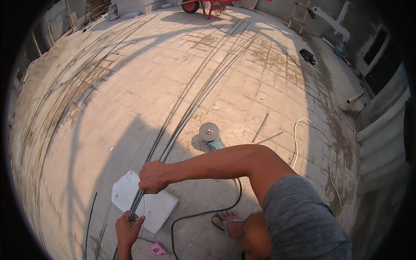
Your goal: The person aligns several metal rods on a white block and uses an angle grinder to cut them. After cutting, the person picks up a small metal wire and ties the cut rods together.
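Note:
A bundle of long thin steel rods [189,111] runs from my hands far across the floor. My right hand [154,177] is closed around the rods, its forearm reaching across from the right. Lower down, my left hand [126,232] grips the near part of the same bundle, thumb along its side. Beneath the rods lies a white block [161,209] with a broken edge. A thin wire hangs by the rods between my hands. To the right, an angle grinder [214,142] rests disc-up, its body partly hidden by my right arm.
A black cord [203,213] curls near my sandalled foot [225,219]. A pink tape measure [157,248] lies near my left hand. Two short rod pieces [260,128] and a white cable [296,134] are on the right. More rods [65,106] stretch along the left; a red wheelbarrow [212,8] stands far off.

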`<state>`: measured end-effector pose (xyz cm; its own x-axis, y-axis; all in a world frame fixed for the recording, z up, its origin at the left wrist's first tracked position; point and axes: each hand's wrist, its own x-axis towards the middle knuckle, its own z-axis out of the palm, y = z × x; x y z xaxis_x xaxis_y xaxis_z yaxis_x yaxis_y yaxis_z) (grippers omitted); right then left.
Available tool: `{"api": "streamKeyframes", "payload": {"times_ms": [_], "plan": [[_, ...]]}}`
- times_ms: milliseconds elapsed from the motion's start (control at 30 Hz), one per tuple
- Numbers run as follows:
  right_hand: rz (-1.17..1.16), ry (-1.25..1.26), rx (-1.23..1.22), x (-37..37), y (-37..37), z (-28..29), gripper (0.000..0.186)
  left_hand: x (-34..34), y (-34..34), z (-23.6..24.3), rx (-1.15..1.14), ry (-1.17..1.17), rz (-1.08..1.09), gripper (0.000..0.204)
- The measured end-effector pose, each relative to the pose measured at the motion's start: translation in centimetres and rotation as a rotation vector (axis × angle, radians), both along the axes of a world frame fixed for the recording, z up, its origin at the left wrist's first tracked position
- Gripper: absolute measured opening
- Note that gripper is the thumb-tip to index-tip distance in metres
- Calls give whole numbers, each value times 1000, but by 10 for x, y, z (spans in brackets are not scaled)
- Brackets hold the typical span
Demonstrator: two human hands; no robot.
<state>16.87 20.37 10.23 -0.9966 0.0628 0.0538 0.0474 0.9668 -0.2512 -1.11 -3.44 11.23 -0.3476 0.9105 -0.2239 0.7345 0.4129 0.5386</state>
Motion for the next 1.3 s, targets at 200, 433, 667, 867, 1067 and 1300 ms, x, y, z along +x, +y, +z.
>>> {"api": "streamKeyframes", "payload": {"times_ms": [200,433,667,867,1067,1300], "plan": [[-110,-99,107,11,63,35,35,-133,-137,-5,-175,386,112,43],[-106,-30,274,-11,104,69,38,-162,-210,-16,-286,461,378,59],[-85,167,367,-29,118,104,36,-208,-231,-25,79,660,595,44],[-97,-53,289,6,133,23,37,-158,-230,-92,-3,406,503,49],[-149,-146,171,58,171,-53,31,-97,-162,-109,-140,112,287,58],[-232,-201,158,99,192,-88,37,-64,-123,-94,-331,56,44,49]]}}
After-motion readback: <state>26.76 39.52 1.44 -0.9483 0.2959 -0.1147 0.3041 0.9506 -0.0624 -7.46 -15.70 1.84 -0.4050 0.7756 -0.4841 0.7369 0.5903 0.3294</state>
